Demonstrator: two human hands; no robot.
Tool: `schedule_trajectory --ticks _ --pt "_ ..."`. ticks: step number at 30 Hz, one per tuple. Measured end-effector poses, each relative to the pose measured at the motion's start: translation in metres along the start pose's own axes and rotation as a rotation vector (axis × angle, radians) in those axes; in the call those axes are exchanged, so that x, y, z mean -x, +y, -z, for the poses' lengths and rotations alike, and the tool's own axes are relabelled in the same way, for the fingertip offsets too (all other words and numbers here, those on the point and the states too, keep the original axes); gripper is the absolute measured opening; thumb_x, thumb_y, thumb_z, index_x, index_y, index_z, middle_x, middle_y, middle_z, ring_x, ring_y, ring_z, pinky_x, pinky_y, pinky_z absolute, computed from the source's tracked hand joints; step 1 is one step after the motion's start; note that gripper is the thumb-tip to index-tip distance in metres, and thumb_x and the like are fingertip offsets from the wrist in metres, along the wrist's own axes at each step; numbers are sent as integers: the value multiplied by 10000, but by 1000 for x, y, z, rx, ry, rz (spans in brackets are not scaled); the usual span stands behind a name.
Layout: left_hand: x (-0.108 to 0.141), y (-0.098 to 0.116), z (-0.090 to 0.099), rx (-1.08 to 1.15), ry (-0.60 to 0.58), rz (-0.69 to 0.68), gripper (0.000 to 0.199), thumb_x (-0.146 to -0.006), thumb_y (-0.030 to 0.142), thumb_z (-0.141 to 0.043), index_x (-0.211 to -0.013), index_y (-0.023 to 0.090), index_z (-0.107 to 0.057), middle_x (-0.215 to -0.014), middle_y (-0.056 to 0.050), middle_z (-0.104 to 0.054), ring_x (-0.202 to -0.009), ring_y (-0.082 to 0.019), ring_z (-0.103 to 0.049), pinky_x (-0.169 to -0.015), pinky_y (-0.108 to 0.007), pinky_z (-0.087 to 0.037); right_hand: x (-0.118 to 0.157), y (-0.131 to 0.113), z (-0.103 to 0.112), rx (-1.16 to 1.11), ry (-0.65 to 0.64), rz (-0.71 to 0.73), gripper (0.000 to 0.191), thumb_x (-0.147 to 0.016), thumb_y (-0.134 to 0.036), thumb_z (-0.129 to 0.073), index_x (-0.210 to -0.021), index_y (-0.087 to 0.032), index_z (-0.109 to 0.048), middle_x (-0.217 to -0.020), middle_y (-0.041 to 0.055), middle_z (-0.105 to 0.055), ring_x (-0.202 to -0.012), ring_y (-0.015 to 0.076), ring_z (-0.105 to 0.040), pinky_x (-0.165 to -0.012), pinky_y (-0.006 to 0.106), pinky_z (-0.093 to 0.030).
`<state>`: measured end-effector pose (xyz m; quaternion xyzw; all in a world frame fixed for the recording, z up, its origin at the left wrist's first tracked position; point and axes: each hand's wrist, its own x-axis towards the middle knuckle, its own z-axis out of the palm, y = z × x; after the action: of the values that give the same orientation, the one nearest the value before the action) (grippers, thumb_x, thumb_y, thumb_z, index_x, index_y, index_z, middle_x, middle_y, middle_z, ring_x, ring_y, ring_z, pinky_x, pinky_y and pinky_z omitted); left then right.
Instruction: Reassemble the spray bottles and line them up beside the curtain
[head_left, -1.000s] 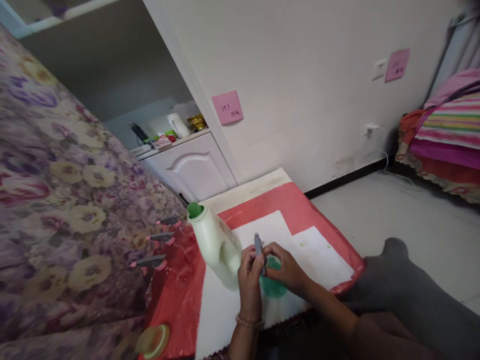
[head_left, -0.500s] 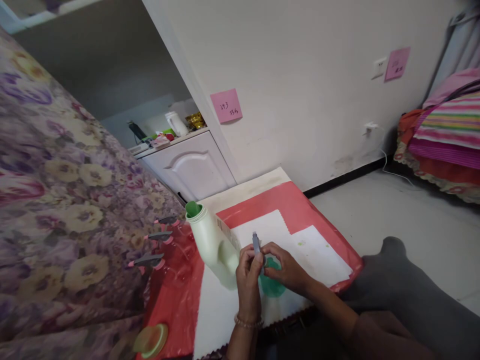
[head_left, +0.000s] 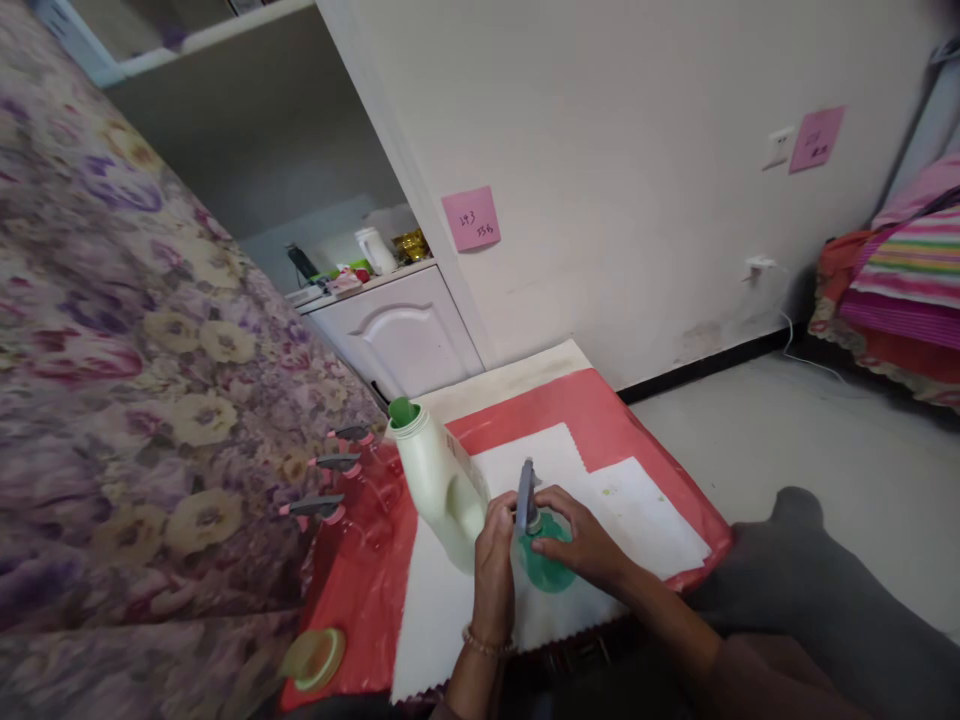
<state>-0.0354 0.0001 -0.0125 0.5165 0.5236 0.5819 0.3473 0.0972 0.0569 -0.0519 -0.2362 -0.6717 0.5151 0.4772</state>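
A small spray bottle with green liquid stands on the white cloth, its grey trigger head upright on the neck. My right hand curls round the bottle's shoulder from the right, thumb in front and fingers behind. My left hand, with a beaded bracelet on its wrist, has its bent fingers against the left side of the trigger head; the fingertips are partly hidden. Just left of my hands leans into view a large pale green jug, uncapped, with a green spout in its mouth.
Several clear spray bottles with grey and pink heads stand at the left on the red table cover. A yellow-green cap lies at the front left corner. A floral curtain hangs beside the table. White cloth has green spots.
My left hand has shifted down and left on the trigger head, exposing more of it. The trigger head looks turned and more upright over the bottle. The view has shifted slightly.
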Motion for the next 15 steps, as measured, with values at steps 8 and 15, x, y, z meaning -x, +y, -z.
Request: schedule_trajectory --ticks 8,15 --pt "2 -2 14 -83 -85 -25 278 -855 366 -630 -1080 215 -691 -1180 -93 -633 -1154 -273 -550 -1032 -398 -401 3 -2 3 46 -12 38 259 -795 -294 -658 -1044 -224 -632 -1074 60 -617 -1065 241 -573 -982 408 -442" --pt "-2 0 16 -82 -133 -18 246 -815 329 -685 -1029 209 -680 -1043 -73 -658 -990 -237 -606 -909 -355 -475 6 -1 1 25 48 -1 228 -813 -255 -642 -1039 -224 -630 -1044 47 -634 -1038 229 -592 -954 390 -473"
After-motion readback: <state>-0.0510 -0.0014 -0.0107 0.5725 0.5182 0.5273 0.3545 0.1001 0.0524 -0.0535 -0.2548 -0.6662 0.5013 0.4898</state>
